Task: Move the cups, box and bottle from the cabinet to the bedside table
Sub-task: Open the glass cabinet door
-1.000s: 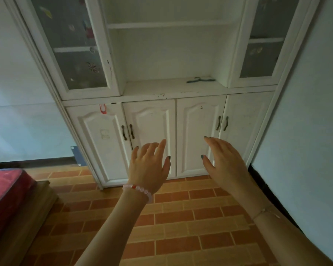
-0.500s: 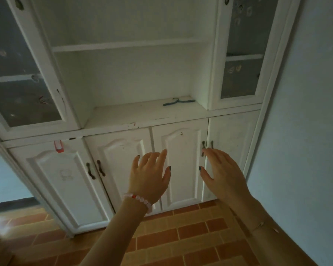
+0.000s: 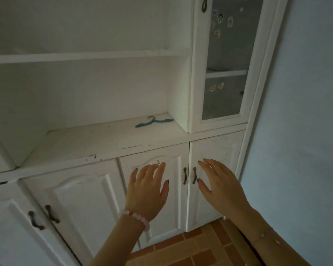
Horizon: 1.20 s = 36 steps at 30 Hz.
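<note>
A white cabinet [image 3: 108,148] fills the view, with open shelves above and shut lower doors. My left hand [image 3: 146,191] is raised in front of a lower door, fingers spread, holding nothing. My right hand [image 3: 217,185] is open beside the pair of dark door handles [image 3: 189,175], its thumb close to the right handle. No cups, box or bottle show on the open shelves. What is behind the shut doors is hidden.
A small blue hanger [image 3: 154,122] lies on the cabinet's ledge. A glass door with stickers [image 3: 225,60] stands at the upper right. A pale blue wall [image 3: 304,112] is close on the right. Orange floor tiles [image 3: 181,250] lie below. More handles [image 3: 43,217] sit at lower left.
The view has closed in on the cabinet and shifted right; the bed and floor at the left have left the frame. Both hands stay open and now hover at the right-hand lower doors.
</note>
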Available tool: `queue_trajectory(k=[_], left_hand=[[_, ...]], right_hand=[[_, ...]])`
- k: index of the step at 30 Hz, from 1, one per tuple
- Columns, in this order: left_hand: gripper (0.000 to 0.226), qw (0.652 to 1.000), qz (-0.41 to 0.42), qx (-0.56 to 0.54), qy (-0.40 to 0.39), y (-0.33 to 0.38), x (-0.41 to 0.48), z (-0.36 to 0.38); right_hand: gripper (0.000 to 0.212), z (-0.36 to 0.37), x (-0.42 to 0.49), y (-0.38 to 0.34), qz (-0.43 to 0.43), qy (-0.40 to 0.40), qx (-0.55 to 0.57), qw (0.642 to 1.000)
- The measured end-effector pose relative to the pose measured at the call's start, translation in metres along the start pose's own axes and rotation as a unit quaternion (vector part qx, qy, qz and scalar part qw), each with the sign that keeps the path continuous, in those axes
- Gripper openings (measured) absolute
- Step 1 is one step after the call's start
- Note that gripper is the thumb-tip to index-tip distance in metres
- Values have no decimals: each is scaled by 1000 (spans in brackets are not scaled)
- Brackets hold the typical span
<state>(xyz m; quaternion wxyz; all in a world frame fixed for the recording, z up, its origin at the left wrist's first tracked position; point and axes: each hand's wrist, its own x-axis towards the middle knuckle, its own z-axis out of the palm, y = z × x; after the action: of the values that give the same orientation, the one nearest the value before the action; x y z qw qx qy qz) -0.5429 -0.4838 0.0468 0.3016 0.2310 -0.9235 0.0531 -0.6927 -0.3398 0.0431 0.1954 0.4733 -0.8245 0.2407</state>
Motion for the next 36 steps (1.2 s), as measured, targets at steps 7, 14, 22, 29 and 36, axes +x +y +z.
queue_trajectory(k=[7,14,22,29,36], left_hand=[[45,999,30,-18,33,-21,107,62],[48,996,60,-32,58,-51,230,101],[49,984,111,-56,124,-52,341,107],[49,983,117,-57,131,-32,383,107],[48,986,95,-36,133,-26,400,98]], right_hand=[[50,40,92,46,1,14,-19,1000],[50,69,201,80,3,45,-46,998],[43,40,300,119,-101,169,-72,978],[40,-16,402,142,-228,238,-174,928],[48,-96,497,147,-310,265,-290,866]])
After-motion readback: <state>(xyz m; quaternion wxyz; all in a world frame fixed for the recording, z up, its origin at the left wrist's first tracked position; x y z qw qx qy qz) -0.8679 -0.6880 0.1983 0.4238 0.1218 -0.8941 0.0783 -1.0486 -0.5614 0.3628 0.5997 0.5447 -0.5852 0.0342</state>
